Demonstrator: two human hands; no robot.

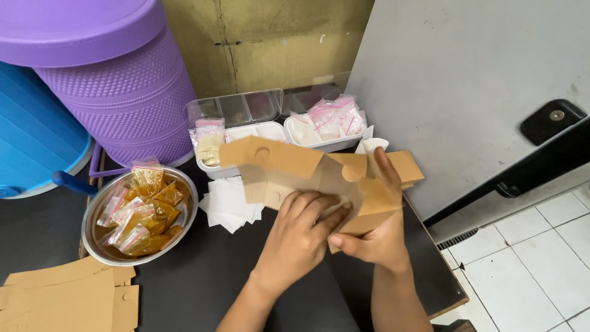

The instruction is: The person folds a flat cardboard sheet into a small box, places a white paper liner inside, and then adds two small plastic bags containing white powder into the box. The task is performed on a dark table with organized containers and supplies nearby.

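A brown cardboard box, partly folded with its flaps spread, is held over the dark table. My left hand presses its fingers flat on the box's near panel. My right hand grips the box's right side, the index finger stretched up along its inside and the thumb pinching the lower edge. Just left of the box lies a small stack of white paper squares.
A metal bowl of small zip bags with orange-brown paste sits at left. Flat brown cardboard blanks lie at the near left corner. White trays with sachets stand behind. A purple bin and a blue tub stand at far left. The table edge drops to a tiled floor.
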